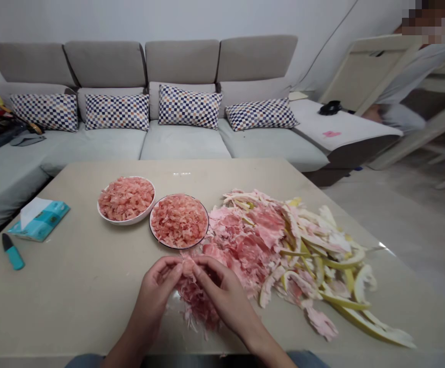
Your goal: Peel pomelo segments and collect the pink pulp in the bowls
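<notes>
A small piece of pink pomelo flesh (188, 267) is pinched between my two hands, above the table's near side. My left hand (157, 286) grips it from the left, thumb and forefinger closed. From the other side my right hand (222, 289) holds it in the same kind of pinch. Under them lies a heap of pink membrane scraps (199, 304). Just beyond my hands stands a dark-rimmed plate (150, 232) piled with pink pomelo pulp (179, 220). A white bowl (126, 222), also heaped with pulp, is behind it to the left.
Pink membrane (245, 240) and yellow-green pomelo rind (348, 306) spread over the table's right side. At the left lie a tissue pack (46, 220) and a knife with a teal handle (14, 255). A sofa (184, 140) stands behind the table; a person (406, 97) sits far right.
</notes>
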The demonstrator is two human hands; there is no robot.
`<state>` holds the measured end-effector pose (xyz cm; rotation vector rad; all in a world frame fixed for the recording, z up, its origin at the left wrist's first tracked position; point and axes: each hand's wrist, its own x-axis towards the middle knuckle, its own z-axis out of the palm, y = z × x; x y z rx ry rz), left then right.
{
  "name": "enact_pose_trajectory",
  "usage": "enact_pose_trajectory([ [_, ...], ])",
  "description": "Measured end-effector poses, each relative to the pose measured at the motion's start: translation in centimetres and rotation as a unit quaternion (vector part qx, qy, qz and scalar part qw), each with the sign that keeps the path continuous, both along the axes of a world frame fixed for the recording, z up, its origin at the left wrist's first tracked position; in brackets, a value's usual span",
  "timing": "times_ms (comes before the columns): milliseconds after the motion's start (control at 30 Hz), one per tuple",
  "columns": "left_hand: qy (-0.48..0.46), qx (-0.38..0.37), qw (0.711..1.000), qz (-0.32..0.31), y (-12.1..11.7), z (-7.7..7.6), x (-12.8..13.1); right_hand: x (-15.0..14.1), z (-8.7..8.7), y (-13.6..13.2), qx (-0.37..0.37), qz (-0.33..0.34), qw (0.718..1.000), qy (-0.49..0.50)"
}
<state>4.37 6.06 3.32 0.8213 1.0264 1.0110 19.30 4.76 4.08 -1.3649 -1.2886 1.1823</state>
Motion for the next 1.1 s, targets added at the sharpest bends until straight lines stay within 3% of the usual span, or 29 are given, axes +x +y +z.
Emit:
enact_pose_trajectory([
  [233, 0.127, 0.065, 0.990, -0.016, 0.8, 0.3, -0.6, 0.4, 0.1, 0.0, 0.010, -0.016, 1.000, -0.004],
  [633, 0.185, 0.088, 0.978, -0.038, 0.9, 0.0, -1.0, 0.5, -0.1, -0.1, 0.042, -0.018, 0.997, -0.070],
  [833, 0.168, 0.074, 0.982, -0.047, 0.8, -0.1, -1.1, 0.6, -0.1, 0.0, 0.014, -0.010, 0.999, -0.033],
  [1033, 0.083, 0.059, 0.992, -0.073, 0.6, 0.0, -1.1, 0.4, -0.5, 0.1, -0.056, 0.079, 0.993, 0.065],
  [1100, 0.079, 0.058, 0.993, -0.060, 0.6, 0.0, -1.1, 0.3, -0.6, 0.1, -0.044, 0.068, 0.995, 0.049],
])
